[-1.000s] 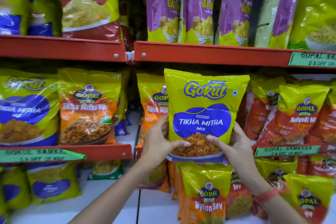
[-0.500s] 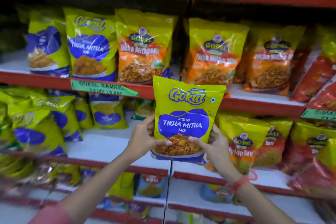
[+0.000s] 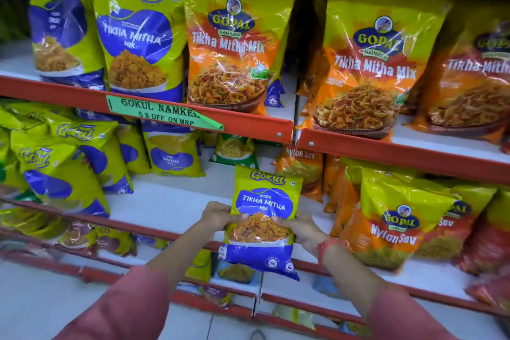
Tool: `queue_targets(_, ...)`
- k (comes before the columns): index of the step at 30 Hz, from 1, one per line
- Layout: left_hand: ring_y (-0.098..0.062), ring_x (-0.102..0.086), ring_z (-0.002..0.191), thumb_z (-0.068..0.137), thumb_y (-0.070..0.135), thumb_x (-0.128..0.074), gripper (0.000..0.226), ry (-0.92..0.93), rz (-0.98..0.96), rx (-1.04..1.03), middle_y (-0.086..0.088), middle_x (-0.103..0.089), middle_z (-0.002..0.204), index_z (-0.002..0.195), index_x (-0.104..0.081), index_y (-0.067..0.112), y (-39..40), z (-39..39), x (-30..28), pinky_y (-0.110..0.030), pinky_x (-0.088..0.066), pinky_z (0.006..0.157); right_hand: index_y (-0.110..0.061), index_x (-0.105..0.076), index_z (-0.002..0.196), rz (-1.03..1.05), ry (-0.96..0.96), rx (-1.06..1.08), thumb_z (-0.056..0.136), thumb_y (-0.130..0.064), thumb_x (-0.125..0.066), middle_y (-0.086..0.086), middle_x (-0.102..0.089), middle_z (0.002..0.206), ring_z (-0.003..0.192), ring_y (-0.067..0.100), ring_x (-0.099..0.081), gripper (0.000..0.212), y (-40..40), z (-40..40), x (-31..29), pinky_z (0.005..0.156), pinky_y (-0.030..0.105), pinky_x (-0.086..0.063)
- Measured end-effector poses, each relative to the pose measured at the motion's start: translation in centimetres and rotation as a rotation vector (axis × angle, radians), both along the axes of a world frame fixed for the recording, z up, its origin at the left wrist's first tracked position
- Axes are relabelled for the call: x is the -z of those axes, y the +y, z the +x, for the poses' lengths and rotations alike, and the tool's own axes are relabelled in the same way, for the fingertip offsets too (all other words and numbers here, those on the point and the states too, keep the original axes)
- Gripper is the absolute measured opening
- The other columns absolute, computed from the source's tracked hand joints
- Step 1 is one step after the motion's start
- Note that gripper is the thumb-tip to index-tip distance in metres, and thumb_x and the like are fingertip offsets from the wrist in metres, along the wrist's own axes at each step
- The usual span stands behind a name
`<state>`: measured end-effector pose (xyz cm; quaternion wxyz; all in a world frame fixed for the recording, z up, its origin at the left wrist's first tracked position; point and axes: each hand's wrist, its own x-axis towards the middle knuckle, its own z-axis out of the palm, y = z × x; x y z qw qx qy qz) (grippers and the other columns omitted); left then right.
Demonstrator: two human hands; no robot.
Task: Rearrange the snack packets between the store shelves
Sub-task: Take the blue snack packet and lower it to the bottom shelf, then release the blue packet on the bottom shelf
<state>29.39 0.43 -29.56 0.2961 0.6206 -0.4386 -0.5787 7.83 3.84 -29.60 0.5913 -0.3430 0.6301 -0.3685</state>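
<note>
I hold a yellow and blue Gokul Tikha Mitha Mix packet (image 3: 263,201) upright in front of the middle shelf (image 3: 171,205). My left hand (image 3: 216,214) grips its left edge and my right hand (image 3: 302,229) grips its right edge, thumbs on the front. The packet hangs in the air before a bare white patch of that shelf, between Gokul packets (image 3: 64,165) on the left and Gopal Nylon Sev packets (image 3: 394,218) on the right.
The upper shelf (image 3: 240,120) carries large Gokul packets (image 3: 138,33) at left and orange Gopal Tikha Mitha Mix packets (image 3: 367,63) at right, with a green price tag (image 3: 162,113) on its red rim. A lower shelf (image 3: 303,301) holds smaller packets. The floor shows at the bottom left.
The packet has come down from the upper shelf level to in front of the middle shelf, still held in both hands. My view has tilted downward.
</note>
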Motion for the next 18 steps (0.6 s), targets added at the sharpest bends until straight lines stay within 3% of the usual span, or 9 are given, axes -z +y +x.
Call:
queue_targets(2, -0.028, -0.062, 0.074, 0.070, 0.006, -0.083, 0.021, -0.003, 0.074, 0.022, -0.024, -0.067, 0.091, 0.080, -0.068, -0.005, -1.4, -0.5, 0.4, -0.047, -0.054, 0.084, -0.004, -0.068, 0.091, 0.069, -0.032, -0.014, 0.083, 0.005, -0.070, -0.006, -0.073, 0.052, 0.045, 0.006, -0.069, 0.013, -1.6, 0.0, 0.0, 0.044, 0.024, -0.058)
queue_targets(4, -0.029, -0.061, 0.075, 0.075, 0.007, -0.078, 0.019, -0.007, 0.126, 0.040, -0.025, -0.064, 0.093, 0.079, -0.062, -0.002, -2.3, -1.2, 0.8, -0.048, -0.053, 0.088, -0.006, -0.065, 0.088, 0.103, -0.021, -0.012, 0.087, 0.005, -0.066, -0.005, -0.071, 0.049, 0.042, 0.007, -0.068, 0.012, -2.8, 0.0, 0.1, 0.043, 0.025, -0.058)
queue_targets(9, -0.019, -0.060, 0.056, 0.095, 0.035, -0.053, 0.033, 0.046, 0.203, 0.065, -0.015, -0.062, 0.081, 0.086, -0.057, 0.003, -2.5, -1.1, -0.9, -0.027, -0.052, 0.055, -0.012, -0.061, 0.089, 0.177, -0.008, -0.024, 0.096, -0.012, -0.056, -0.003, -0.069, 0.051, 0.044, 0.010, -0.065, 0.009, -3.2, -0.1, -1.8, 0.042, 0.021, -0.051)
queue_targets(11, -0.017, -0.053, 0.060, 0.097, 0.041, -0.045, 0.038, 0.039, 0.198, 0.141, -0.009, -0.057, 0.078, 0.084, -0.057, 0.007, -2.2, -0.1, -2.8, -0.022, -0.043, 0.056, -0.011, -0.060, 0.101, 0.177, 0.004, -0.077, 0.097, -0.015, -0.054, -0.002, -0.068, 0.069, 0.061, 0.010, -0.063, 0.009, -2.9, 0.1, -3.6, 0.057, 0.021, -0.049)
queue_targets(12, -0.018, -0.054, 0.066, 0.097, 0.042, -0.044, 0.038, 0.050, 0.181, 0.171, -0.008, -0.056, 0.080, 0.087, -0.056, 0.007, -2.2, 0.4, -3.9, -0.023, -0.042, 0.061, -0.007, -0.059, 0.113, 0.151, 0.000, -0.097, 0.097, -0.015, -0.053, 0.001, -0.067, 0.086, 0.078, 0.012, -0.062, 0.019, -2.9, 0.1, -4.7, 0.071, 0.023, -0.049)
queue_targets(15, -0.024, -0.064, 0.108, 0.097, 0.042, -0.044, 0.047, 0.075, 0.074, 0.260, -0.013, -0.063, 0.115, 0.120, -0.054, 0.003, -2.3, 1.9, -7.9, -0.032, -0.048, 0.091, -0.001, -0.045, 0.140, 0.043, 0.024, -0.186, 0.098, -0.013, -0.052, 0.011, -0.056, 0.133, 0.127, 0.023, -0.051, 0.045, -2.5, 0.7, -9.6, 0.108, 0.033, -0.038)
queue_targets(18, -0.020, -0.067, 0.112, 0.095, 0.042, -0.046, 0.047, 0.131, -0.116, 0.280, -0.010, -0.068, 0.121, 0.124, -0.056, 0.006, -2.7, 3.3, -13.8, -0.032, -0.050, 0.098, -0.004, -0.044, 0.143, -0.131, -0.034, -0.256, 0.095, -0.014, -0.058, 0.011, -0.053, 0.145, 0.136, 0.022, -0.048, 0.051, -2.4, 1.6, -16.4, 0.117, 0.034, -0.034)
